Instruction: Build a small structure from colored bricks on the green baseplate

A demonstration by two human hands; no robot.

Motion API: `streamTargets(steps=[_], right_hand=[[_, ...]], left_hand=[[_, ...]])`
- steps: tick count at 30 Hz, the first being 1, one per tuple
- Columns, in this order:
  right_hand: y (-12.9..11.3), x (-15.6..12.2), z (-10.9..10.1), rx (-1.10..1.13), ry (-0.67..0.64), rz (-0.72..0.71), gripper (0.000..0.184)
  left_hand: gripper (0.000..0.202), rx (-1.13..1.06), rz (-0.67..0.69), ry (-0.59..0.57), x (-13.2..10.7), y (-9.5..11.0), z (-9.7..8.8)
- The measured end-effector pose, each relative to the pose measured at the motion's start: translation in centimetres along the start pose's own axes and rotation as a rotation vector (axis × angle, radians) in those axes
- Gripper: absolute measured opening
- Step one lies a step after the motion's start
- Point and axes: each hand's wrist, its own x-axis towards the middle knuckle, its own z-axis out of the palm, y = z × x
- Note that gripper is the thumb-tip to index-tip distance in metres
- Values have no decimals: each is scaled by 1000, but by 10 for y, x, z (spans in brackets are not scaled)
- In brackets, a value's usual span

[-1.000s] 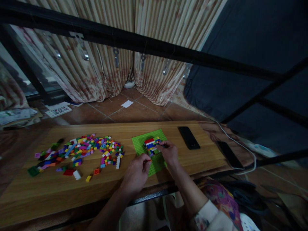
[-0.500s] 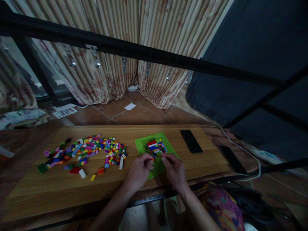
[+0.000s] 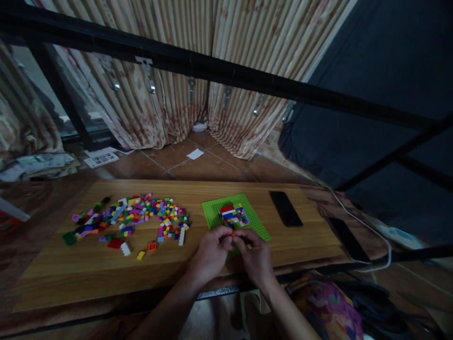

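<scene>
A green baseplate (image 3: 215, 212) lies on the wooden table (image 3: 106, 269), carrying a small stack of coloured bricks (image 3: 233, 216). My left hand (image 3: 211, 252) and my right hand (image 3: 255, 255) meet just in front of the stack, over the plate's near edge. Both have their fingers curled into a pinch around a tiny orange brick (image 3: 234, 234) held between the fingertips. The near part of the plate is hidden under my hands.
A spread of several loose coloured bricks (image 3: 134, 218) covers the table's left half. One black phone (image 3: 285, 208) lies right of the plate, another phone (image 3: 348, 239) with a white cable sits at the right edge. A black bar (image 3: 226, 71) crosses overhead.
My right hand has left the brick stack and come back toward me. Both hands have met in front of the plate, pinching a small orange brick. The camera has shifted slightly.
</scene>
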Motion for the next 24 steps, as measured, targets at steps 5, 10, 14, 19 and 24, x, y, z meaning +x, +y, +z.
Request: streamTargets(steps=[5,10,14,19,24], right_hand=[[5,30,-11,-209,38,-142,13],[22,64,-16,-398,48,-288,14],[34,72,-15,-469,17,-375,12],[43,75,-15,-457,-21,-417,10],[37,81,-16,-390,-65,-375,8]], left_hand=[[29,50,-25,57,1,-1,-2],[28,194,12,82,1,-2,-9],[29,293,10,102,1,5,-13],[34,424,-33,162,3,12,-16],[45,478,-92,144,6,13,-16]])
